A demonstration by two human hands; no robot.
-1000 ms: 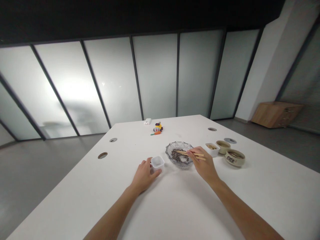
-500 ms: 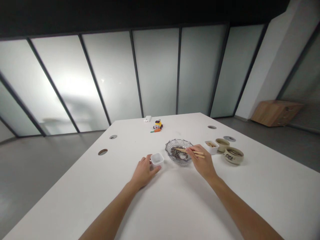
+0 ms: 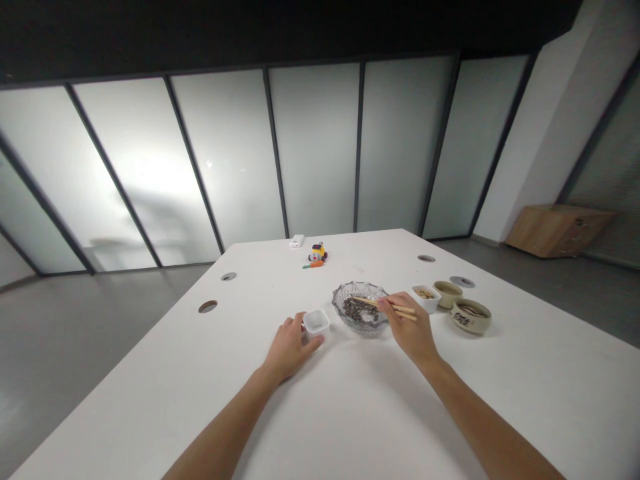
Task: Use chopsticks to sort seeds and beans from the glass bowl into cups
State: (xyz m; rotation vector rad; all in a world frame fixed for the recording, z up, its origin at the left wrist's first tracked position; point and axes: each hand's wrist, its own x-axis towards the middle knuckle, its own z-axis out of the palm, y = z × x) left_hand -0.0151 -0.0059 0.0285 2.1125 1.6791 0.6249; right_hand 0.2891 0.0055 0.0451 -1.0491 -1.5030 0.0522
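Note:
My right hand (image 3: 409,328) grips a pair of wooden chopsticks (image 3: 385,305), their tips reaching left into a cut-glass bowl (image 3: 361,307) that holds dark beans. My left hand (image 3: 290,345) cups a small white square plastic container (image 3: 316,322) that stands on the white table (image 3: 350,400) just left of the glass bowl. The container looks empty from here.
Right of the glass bowl stand a second small white container (image 3: 427,296) with light bits, a beige cup (image 3: 447,293) and a beige bowl with dark markings (image 3: 470,315). A small toy (image 3: 317,253) and a white block (image 3: 297,241) lie at the far edge. Cable holes (image 3: 207,306) dot the tabletop.
The chopstick tips have shifted slightly inside the glass bowl. Both hands stay in nearly the same spots; the view moved a little with my head.

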